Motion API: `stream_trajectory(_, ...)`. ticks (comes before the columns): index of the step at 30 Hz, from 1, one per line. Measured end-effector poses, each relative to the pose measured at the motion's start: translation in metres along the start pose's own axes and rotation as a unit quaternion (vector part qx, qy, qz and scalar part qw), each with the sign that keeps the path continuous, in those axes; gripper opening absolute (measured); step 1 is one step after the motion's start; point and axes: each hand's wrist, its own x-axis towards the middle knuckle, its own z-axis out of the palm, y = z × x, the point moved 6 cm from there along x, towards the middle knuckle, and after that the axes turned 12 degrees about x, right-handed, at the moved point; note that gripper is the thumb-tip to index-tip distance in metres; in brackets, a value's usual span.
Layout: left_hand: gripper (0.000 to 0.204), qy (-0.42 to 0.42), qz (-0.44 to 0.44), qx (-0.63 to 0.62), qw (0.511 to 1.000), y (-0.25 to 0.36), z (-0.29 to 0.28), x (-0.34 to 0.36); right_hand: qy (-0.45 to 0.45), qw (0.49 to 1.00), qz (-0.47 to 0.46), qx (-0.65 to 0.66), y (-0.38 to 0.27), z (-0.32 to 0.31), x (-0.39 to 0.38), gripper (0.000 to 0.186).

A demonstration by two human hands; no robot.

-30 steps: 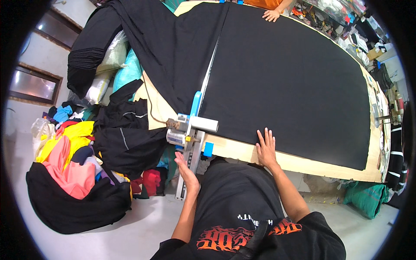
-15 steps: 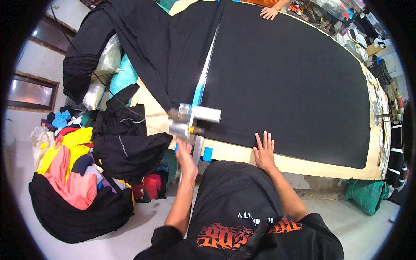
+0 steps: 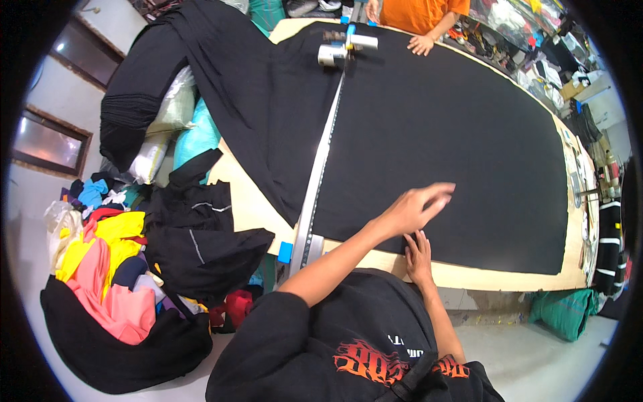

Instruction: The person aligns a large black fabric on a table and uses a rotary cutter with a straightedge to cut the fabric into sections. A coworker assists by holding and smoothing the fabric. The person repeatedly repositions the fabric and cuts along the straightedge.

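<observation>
We see our left hand (image 3: 416, 206) stretched out over the black cloth (image 3: 442, 134), fingers loosely extended and holding nothing; whether it touches the cloth we cannot tell. Our right hand (image 3: 418, 256) lies flat and spread at the near edge of the cloth, just at 6 o'clock from the left hand, palm down, gripping nothing. The cloth covers most of the tabletop (image 3: 495, 276), whose pale bare rim shows along the near side. A long metal rail (image 3: 321, 161) runs across the cloth from the near edge at 7 o'clock of our left hand up toward 12 o'clock. At the rail's far end sits the cutting machine (image 3: 345, 45), well apart from both our hands. Beyond it a person in an orange shirt rests a hand (image 3: 422, 45) on the far edge of the cloth. On the floor at 9 o'clock lies a heap of coloured clothes (image 3: 100, 268) beside dark garments.
</observation>
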Motion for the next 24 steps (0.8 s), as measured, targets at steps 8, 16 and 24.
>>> stream_trajectory(8,0.023,0.365,-0.293,0.236,0.852,-0.115,-0.047,-0.325,0.154,0.988,0.011,0.017,0.010,-0.036,0.058,0.043)
stream_trajectory(16,0.071,0.291,-0.658,0.169,0.674,-0.130,0.019,-0.550,0.059,0.989,-0.121,-0.066,-0.084,0.032,0.185,0.058)
stream_trajectory(24,0.086,0.326,-0.659,0.184,0.652,-0.135,0.010,-0.570,-0.026,0.967,-0.212,-0.140,-0.168,0.130,0.131,0.070)
